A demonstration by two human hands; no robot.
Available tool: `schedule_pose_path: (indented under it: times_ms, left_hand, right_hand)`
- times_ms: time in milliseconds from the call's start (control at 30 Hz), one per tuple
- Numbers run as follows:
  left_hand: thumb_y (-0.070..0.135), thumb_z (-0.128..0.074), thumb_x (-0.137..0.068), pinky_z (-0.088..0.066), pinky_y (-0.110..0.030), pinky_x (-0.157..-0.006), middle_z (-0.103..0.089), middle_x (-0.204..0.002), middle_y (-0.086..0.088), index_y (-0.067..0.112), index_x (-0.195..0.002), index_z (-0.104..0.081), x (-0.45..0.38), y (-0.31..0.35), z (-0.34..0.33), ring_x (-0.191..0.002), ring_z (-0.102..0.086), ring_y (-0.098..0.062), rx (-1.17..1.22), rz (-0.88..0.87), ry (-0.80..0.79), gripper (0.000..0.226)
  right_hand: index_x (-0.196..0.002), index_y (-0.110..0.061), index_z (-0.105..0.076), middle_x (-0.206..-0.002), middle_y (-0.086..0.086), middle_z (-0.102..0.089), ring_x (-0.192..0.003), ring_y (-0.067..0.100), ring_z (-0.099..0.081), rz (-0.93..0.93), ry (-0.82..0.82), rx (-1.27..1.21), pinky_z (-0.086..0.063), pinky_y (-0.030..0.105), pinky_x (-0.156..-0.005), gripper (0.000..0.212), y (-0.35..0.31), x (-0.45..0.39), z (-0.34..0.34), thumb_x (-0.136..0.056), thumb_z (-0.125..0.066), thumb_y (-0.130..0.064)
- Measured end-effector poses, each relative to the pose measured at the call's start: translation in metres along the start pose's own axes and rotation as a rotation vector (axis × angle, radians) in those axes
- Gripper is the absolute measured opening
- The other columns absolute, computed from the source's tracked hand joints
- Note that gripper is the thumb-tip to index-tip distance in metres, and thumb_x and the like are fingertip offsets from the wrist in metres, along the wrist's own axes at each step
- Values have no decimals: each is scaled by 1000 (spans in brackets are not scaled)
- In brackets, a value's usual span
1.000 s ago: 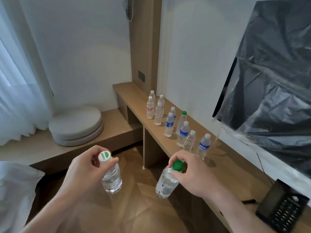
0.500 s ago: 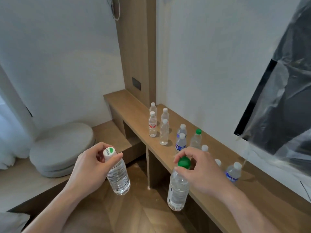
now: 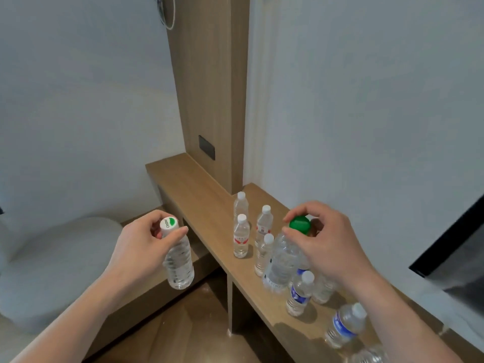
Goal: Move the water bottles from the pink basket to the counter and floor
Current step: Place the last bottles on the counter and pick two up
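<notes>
My left hand [image 3: 138, 247] grips a clear water bottle with a white and green cap [image 3: 178, 263] by its neck, hanging over the gap left of the wooden counter [image 3: 199, 195]. My right hand [image 3: 324, 244] pinches the green cap of a larger clear bottle [image 3: 281, 263], which hangs upright at the counter's front edge among the standing bottles; I cannot tell if its base touches the wood. Several small bottles stand on the counter, among them one with a red label [image 3: 241, 237] and one with a blue label [image 3: 298, 294]. The pink basket is out of view.
A grey round cushion [image 3: 52, 258] lies on the low wooden bench at the left. Dark parquet floor [image 3: 183, 334] shows below the counter. A black screen edge [image 3: 450, 247] is at the right wall. A wooden pillar with a dark socket [image 3: 207, 148] rises behind the counter.
I have come closer to the counter. My right hand has carried the green-capped bottle rightward and up over the counter's edge. My left hand keeps its bottle beside the counter.
</notes>
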State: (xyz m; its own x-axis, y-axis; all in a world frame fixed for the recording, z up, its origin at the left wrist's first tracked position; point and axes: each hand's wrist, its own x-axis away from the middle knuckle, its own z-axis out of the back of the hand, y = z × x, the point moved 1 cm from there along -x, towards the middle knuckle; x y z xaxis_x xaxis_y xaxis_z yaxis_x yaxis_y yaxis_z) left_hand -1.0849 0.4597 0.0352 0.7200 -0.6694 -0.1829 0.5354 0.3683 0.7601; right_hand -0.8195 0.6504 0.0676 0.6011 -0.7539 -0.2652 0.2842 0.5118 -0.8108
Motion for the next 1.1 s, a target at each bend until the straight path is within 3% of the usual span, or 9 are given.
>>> schedule_pose_path:
  times_ms: [267,400,567,633,733,867,967,1100]
  left_hand:
    - [49,-79,-86,-44,-19,-59,-69,-80,14,36,-90,-66,-163,-63,-47,-73,-64,-2,-85,-125,-223,18]
    - [42,-79,-88,-43,-17,-58,-68,-83,15,35,-91,-62,-229,-93,-83,-72,-64,-5,-167,-201,-371,18]
    - [43,-75,-91,-38,-18,-55,-63,-85,14,36,-89,-55,-287,-120,-134,-72,-60,-5,-316,-255,-520,21]
    - [46,-72,-92,-38,-20,-55,-61,-85,14,38,-87,-49,-298,-127,-153,-72,-58,-5,-397,-282,-579,25]
    - [54,-68,-92,-51,-22,-62,-63,-93,15,38,-101,-51,-308,-137,-182,-78,-60,-4,-510,-330,-651,25]
    - [57,-63,-95,-60,-29,-71,-66,-101,11,35,-113,-51,-311,-143,-210,-83,-64,-8,-593,-344,-696,31]
    - [58,-59,-97,-58,-30,-68,-67,-103,7,33,-115,-48,-309,-143,-226,-82,-64,-11,-639,-357,-693,33]
    - [60,-54,-98,-60,-38,-71,-66,-100,5,34,-112,-46,-311,-142,-237,-81,-65,-19,-679,-400,-689,31]
  right_hand:
    - [-84,-35,-74,-89,-14,-71,-60,6,-54,-120,270,78,-43,14,-60,23,32,-110,-29,-85,-83,-14]
    - [-85,-35,-73,-94,-16,-71,-66,-1,-57,-278,332,191,-41,21,-66,21,64,-152,-49,-86,-83,-16]
    - [-87,-35,-71,-101,-15,-69,-74,2,-54,-408,396,288,-46,28,-75,18,109,-183,-67,-88,-79,-18]
    - [-87,-35,-70,-105,-10,-69,-84,12,-61,-474,382,310,-52,34,-82,18,130,-190,-73,-90,-77,-19]
    - [-85,-35,-68,-107,-8,-68,-99,20,-63,-570,311,353,-54,38,-88,20,163,-197,-85,-91,-74,-17]
    - [-82,-38,-66,-104,-7,-69,-98,21,-65,-684,179,418,-55,37,-83,24,200,-197,-99,-91,-71,-16]
    - [-81,-40,-64,-105,-8,-70,-95,18,-65,-720,106,441,-54,33,-79,29,223,-192,-106,-90,-71,-13]
    - [-85,-42,-63,-107,-12,-68,-101,16,-64,-720,10,471,-57,39,-87,27,245,-191,-110,-94,-72,-18]
